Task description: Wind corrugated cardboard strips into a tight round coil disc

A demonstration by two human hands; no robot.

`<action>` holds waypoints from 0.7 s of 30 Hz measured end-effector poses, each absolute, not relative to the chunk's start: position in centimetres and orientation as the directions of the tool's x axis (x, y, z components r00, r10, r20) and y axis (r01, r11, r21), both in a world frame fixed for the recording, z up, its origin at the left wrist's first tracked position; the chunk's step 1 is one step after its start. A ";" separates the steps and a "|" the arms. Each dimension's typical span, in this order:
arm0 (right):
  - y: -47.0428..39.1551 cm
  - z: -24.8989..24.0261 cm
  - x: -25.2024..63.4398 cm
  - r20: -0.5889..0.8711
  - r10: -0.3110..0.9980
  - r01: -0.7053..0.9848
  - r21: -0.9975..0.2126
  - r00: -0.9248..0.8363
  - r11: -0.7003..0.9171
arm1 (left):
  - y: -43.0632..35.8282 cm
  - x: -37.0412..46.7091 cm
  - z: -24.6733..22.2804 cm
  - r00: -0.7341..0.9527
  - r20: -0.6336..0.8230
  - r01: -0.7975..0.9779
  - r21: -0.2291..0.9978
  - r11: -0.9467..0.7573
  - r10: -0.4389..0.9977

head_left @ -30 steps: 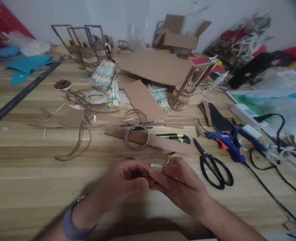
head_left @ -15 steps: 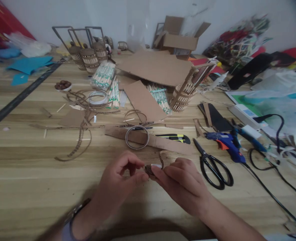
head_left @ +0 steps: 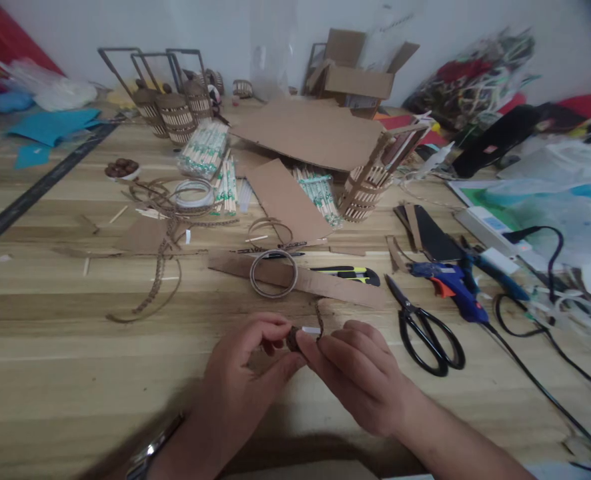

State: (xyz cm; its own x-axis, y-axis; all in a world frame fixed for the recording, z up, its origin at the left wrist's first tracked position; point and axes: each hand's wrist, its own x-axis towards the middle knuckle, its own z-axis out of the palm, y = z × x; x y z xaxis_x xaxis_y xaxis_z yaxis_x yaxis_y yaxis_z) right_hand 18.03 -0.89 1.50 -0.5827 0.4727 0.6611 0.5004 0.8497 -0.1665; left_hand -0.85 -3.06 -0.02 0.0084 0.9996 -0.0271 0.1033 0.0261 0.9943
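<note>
Close in front of me, a small brown roll of corrugated cardboard strip point(head_left: 292, 339) is pinched between my two hands. My left hand point(head_left: 248, 357) touches its left side with thumb and fingertips. On the other side my right hand point(head_left: 363, 373) grips the roll, its fingers curled and covering part of it. The loose tail of the strip point(head_left: 319, 312) rises behind the right fingers. A small white piece point(head_left: 311, 330) shows next to the roll; what it belongs to is unclear. Just beyond lie a ring of tape point(head_left: 274, 293) and a flat cardboard strip point(head_left: 343, 291).
Black-handled scissors point(head_left: 425, 333), a blue glue gun point(head_left: 448, 283) with its cord and a yellow-black utility knife point(head_left: 360, 275) lie to the right. Curled cardboard strips point(head_left: 160, 273) spread at left. Bundled sticks point(head_left: 203, 150), small stick-built buckets point(head_left: 175, 117) and cardboard sheets point(head_left: 310, 133) stand behind.
My left hand has shifted slightly right and its thumb now reaches nearer the right hand. The roll has turned upright a little, and the strip's tail has shifted slightly left.
</note>
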 end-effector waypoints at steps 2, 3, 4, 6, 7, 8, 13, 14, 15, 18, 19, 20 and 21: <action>-0.9 1.6 18.0 0.672 0.444 0.488 -0.138 -0.593 0.862 | -3.1 -0.8 -0.2 0.021 -0.050 0.028 0.998 0.049 0.999; -1.0 1.7 18.0 0.672 0.434 0.480 -0.132 -0.600 0.867 | -3.1 -0.8 -0.2 0.036 -0.062 -0.016 0.998 0.063 0.997; -1.0 1.8 18.0 0.672 0.432 0.475 -0.134 -0.602 0.870 | -3.1 -0.7 -0.3 0.052 -0.066 -0.060 0.996 0.070 0.996; -1.2 2.1 18.0 0.673 0.441 0.463 -0.162 -0.594 0.872 | -3.1 -0.7 -0.3 0.087 -0.069 -0.134 0.988 0.081 0.994; -1.2 2.2 17.9 0.677 0.447 0.454 -0.184 -0.585 0.872 | -3.1 -0.6 -0.4 0.102 -0.072 -0.172 0.981 0.088 0.992; -1.3 2.3 17.9 0.686 0.451 0.444 -0.204 -0.571 0.872 | -3.1 -0.6 -0.4 0.118 -0.078 -0.219 0.970 0.102 0.990; -1.5 2.8 18.1 0.720 0.465 0.424 -0.257 -0.515 0.868 | -2.9 -0.9 -0.7 0.320 -0.141 -0.444 0.851 0.279 0.937; -1.5 2.9 18.2 0.720 0.467 0.424 -0.260 -0.513 0.867 | -2.9 -1.1 -0.7 0.355 -0.151 -0.452 0.836 0.310 0.923; -1.5 2.9 18.2 0.720 0.464 0.423 -0.256 -0.516 0.869 | -2.9 -1.2 -0.7 0.379 -0.158 -0.449 0.830 0.331 0.912; -1.2 3.1 18.3 0.734 0.432 0.441 -0.201 -0.524 0.875 | -2.7 -1.4 -0.7 0.429 -0.173 -0.401 0.843 0.359 0.886; -1.1 3.1 18.3 0.739 0.419 0.456 -0.170 -0.528 0.874 | -2.6 -1.5 -0.6 0.439 -0.176 -0.375 0.855 0.358 0.881; -0.9 3.1 18.3 0.742 0.406 0.471 -0.139 -0.533 0.871 | -2.5 -1.5 -0.6 0.436 -0.174 -0.348 0.872 0.344 0.883; -0.8 3.1 18.3 0.748 0.395 0.487 -0.110 -0.534 0.867 | -2.3 -1.6 -0.6 0.425 -0.163 -0.320 0.893 0.317 0.890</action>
State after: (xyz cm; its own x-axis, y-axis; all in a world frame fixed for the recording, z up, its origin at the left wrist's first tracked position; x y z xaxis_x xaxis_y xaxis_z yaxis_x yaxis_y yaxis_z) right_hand 18.30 -0.82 3.10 -0.5340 0.3946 0.7478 0.4867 0.8666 -0.1098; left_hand -1.56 -2.35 -0.61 0.4255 0.8901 -0.1632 -0.3203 0.3168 0.8928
